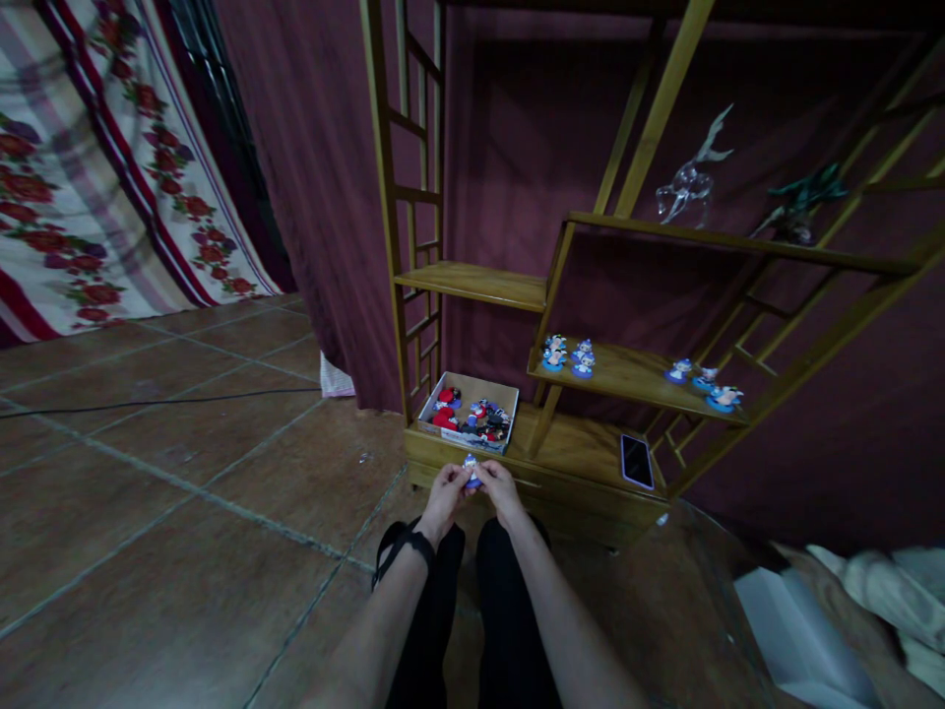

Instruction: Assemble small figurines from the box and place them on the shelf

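Note:
Both hands meet in front of the cabinet around a small purple-and-white figurine [471, 471]. My left hand [446, 492] pinches it from the left, and my right hand [500, 486] grips its other side. Just beyond them, an open cardboard box [513, 402] sits on the cabinet's low surface with red, blue and black figurines [472, 418] jumbled inside. On the middle shelf [627, 372], several similar figurines stand in two groups: one group [568, 355] at the left end and another [705, 383] toward the right.
A tablet or phone [636, 461] lies on the low surface at right. Higher up stand a clear glass animal figure [686, 189] and a dark green ornament [804, 202]. A white box [801, 635] is at lower right, beside part of a person [856, 611]. A black cable [184, 400] crosses the tiled floor.

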A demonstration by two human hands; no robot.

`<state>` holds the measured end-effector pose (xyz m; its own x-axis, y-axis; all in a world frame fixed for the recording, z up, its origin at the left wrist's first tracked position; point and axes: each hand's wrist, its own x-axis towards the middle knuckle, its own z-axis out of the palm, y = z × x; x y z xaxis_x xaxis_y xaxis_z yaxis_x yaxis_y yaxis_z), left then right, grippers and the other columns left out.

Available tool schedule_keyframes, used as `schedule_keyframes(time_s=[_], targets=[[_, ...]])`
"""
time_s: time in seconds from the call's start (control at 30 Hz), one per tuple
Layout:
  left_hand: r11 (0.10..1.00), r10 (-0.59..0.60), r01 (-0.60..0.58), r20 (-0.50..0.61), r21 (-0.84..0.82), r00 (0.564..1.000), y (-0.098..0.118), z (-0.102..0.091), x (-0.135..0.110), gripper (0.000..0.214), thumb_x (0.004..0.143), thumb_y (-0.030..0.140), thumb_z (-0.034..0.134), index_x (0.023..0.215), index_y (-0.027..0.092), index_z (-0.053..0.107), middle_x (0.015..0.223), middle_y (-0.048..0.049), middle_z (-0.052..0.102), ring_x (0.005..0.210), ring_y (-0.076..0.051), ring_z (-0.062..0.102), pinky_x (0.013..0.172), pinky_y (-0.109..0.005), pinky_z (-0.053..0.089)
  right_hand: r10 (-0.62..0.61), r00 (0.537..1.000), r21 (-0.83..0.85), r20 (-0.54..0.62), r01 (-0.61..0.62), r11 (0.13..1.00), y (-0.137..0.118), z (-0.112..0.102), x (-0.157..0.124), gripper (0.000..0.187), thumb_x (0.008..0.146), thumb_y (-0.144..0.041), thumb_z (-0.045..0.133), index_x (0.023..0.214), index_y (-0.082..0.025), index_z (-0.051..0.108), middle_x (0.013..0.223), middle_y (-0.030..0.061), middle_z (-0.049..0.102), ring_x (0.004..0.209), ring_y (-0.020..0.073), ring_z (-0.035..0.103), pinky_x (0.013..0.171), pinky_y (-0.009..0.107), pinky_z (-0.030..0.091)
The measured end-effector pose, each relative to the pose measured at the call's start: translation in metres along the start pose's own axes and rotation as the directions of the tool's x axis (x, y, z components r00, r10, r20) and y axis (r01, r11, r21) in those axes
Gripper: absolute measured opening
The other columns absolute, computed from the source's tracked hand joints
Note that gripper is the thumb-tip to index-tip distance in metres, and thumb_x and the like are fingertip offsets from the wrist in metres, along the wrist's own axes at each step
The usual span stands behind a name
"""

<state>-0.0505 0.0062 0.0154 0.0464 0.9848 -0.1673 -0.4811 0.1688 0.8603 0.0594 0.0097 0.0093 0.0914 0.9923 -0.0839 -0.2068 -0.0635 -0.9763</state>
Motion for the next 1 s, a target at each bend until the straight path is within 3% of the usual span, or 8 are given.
schedule_keyframes(time_s=[0.3, 0.7, 1.0], targets=[[1.0, 0.013, -0.013, 0.0, 0.016, 1.0, -0.0031, -0.0016, 0.0022, 0.031, 0.053, 0.034, 0.076, 0.068, 0.014, 0.057, 0.064, -0.0003, 0.06, 0.055, -0.009, 0.056, 0.05, -0.02, 0.044, 0.039, 0.999, 0.078, -0.034, -0.036, 0.996, -0.0002, 0.0009, 0.0003, 0.031, 0.056, -0.046, 0.067, 0.068, -0.018, 0.062, 0.064, -0.0002, 0.061, 0.059, 0.0138, 0.055, 0.058, 0.026, 0.044], [0.999, -0.012, 0.011, 0.009, 0.038, 1.0, 0.0002, 0.0004, 0.0006, 0.03, 0.054, 0.024, 0.075, 0.077, 0.012, 0.061, 0.069, -0.0031, 0.064, 0.055, -0.01, 0.058, 0.052, -0.02, 0.045, 0.061, 0.996, 0.024, -0.059, -0.06, 0.998, -0.0033, 0.003, -0.0019, 0.022, 0.055, -0.037, 0.066, 0.064, -0.018, 0.058, 0.061, -0.0024, 0.059, 0.058, 0.0135, 0.055, 0.056, 0.025, 0.043], [0.99, 0.046, -0.039, -0.048, 0.135, 0.998, 0.0004, 0.0056, -0.0027, 0.02, 0.061, 0.025, 0.068, 0.072, 0.014, 0.055, 0.061, 0.0001, 0.06, 0.05, -0.011, 0.058, 0.049, -0.022, 0.046, -0.027, 0.995, -0.071, -0.1, 0.02, 0.997, 0.0022, 0.0039, 0.0006, 0.017, 0.06, -0.035, 0.061, 0.061, -0.019, 0.059, 0.057, -0.0025, 0.058, 0.055, 0.0136, 0.053, 0.052, 0.024, 0.04]])
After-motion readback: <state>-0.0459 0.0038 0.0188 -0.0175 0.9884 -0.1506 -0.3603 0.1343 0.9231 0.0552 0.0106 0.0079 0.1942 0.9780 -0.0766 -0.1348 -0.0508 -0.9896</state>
